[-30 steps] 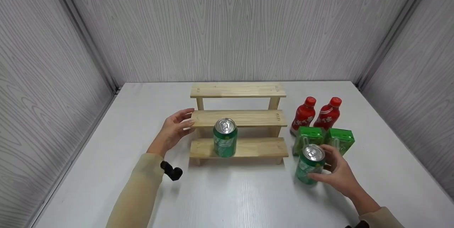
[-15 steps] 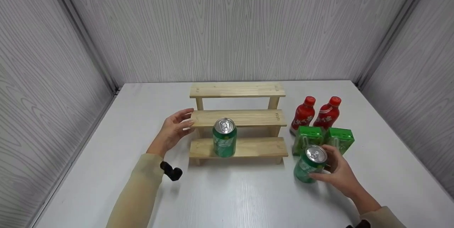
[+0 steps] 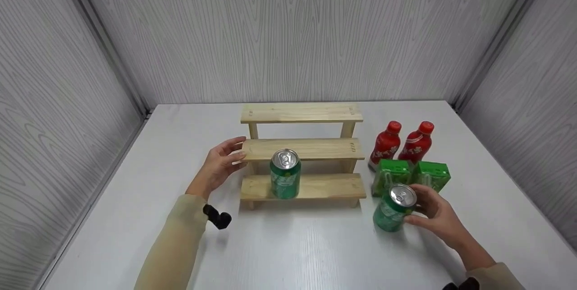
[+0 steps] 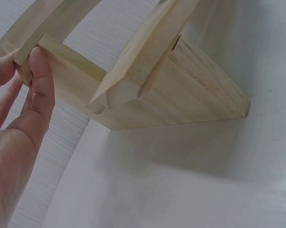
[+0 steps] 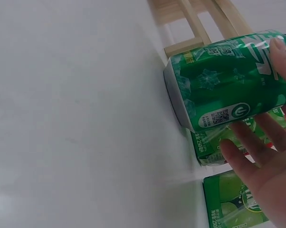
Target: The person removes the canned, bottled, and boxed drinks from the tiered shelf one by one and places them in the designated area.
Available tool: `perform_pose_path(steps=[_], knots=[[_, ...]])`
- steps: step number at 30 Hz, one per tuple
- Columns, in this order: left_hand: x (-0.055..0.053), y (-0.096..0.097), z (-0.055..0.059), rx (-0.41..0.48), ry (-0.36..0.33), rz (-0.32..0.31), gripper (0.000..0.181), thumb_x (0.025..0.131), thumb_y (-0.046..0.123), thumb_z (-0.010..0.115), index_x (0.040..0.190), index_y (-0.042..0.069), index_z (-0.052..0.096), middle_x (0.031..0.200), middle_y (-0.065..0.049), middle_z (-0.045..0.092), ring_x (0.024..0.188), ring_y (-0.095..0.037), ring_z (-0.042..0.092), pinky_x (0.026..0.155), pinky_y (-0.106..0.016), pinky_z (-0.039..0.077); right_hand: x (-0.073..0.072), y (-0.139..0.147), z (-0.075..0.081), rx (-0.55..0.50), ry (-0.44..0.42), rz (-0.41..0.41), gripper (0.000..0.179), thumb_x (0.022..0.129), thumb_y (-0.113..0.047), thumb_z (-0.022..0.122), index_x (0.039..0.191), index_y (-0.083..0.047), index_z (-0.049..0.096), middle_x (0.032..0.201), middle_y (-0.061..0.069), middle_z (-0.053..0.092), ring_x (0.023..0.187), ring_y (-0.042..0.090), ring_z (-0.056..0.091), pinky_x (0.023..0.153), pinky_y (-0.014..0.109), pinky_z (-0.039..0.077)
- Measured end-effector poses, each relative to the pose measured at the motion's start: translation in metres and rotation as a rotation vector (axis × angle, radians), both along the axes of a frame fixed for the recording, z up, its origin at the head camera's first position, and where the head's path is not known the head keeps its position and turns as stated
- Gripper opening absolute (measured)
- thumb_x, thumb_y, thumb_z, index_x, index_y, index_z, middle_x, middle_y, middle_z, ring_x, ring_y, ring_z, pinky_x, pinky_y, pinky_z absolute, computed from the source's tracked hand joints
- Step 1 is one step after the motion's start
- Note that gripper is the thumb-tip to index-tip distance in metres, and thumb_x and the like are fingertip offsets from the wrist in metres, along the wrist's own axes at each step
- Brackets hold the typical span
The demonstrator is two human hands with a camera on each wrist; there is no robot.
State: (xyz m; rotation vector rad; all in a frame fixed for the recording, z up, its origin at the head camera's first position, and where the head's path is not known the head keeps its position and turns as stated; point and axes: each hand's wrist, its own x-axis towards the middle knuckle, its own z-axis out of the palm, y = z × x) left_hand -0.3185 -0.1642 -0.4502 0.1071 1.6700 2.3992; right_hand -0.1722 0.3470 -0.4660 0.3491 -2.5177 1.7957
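A three-tier wooden shelf (image 3: 311,149) stands mid-table. My left hand (image 3: 219,165) pinches the left end of its middle board; the left wrist view shows the fingers (image 4: 42,88) around the board's corner. On the bottom tier a green soda can (image 3: 285,181) stands upright. To the shelf's right, my right hand (image 3: 435,218) is beside a second green can (image 3: 391,212) on the table. Its thumb (image 5: 283,59) lies over that can's side in the right wrist view, while the other fingers stretch out loosely.
Two green drink cartons (image 3: 393,168) stand directly behind the right-hand can. Behind them are two red bottles (image 3: 386,145). White wood-grain panels (image 3: 288,33) enclose the table (image 3: 288,254) at the back and sides.
The right-hand can has straightened its place slightly near the cartons, and my right thumb has slid rightward off its front. My left hand and the shelf stay put.
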Motion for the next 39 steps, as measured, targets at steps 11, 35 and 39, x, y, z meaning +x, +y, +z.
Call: perform_pose_path(steps=[11,35,39], knots=[[0.000,0.000,0.000,-0.010,-0.012,-0.005,0.063,0.079,-0.001,0.071,0.136,0.003,0.044,0.125,-0.014,0.045,0.092,-0.020,0.057,0.074,-0.030,0.052,0.004,0.004,0.012,-0.046,0.057,0.036,0.060,0.080,0.010,0.066,0.133,0.001,0.039,0.125,0.012,0.054,0.110,0.018,0.055,0.086,0.028,0.048],[0.000,-0.002,0.000,0.021,0.002,-0.013,0.060,0.080,-0.003,0.069,0.134,0.002,0.045,0.122,-0.013,0.046,0.089,-0.019,0.059,0.072,-0.029,0.053,-0.010,-0.003,0.045,-0.002,0.244,0.120,0.056,0.081,0.009,0.066,0.131,0.005,0.040,0.124,0.026,0.052,0.111,0.024,0.055,0.087,0.029,0.048],[0.001,-0.001,0.000,0.025,-0.006,-0.012,0.060,0.080,-0.004,0.069,0.135,0.002,0.045,0.122,-0.013,0.046,0.089,-0.019,0.058,0.072,-0.029,0.052,-0.014,-0.009,0.051,0.025,0.259,0.139,0.054,0.082,0.008,0.064,0.131,0.003,0.041,0.125,0.025,0.052,0.112,0.022,0.054,0.088,0.027,0.047]])
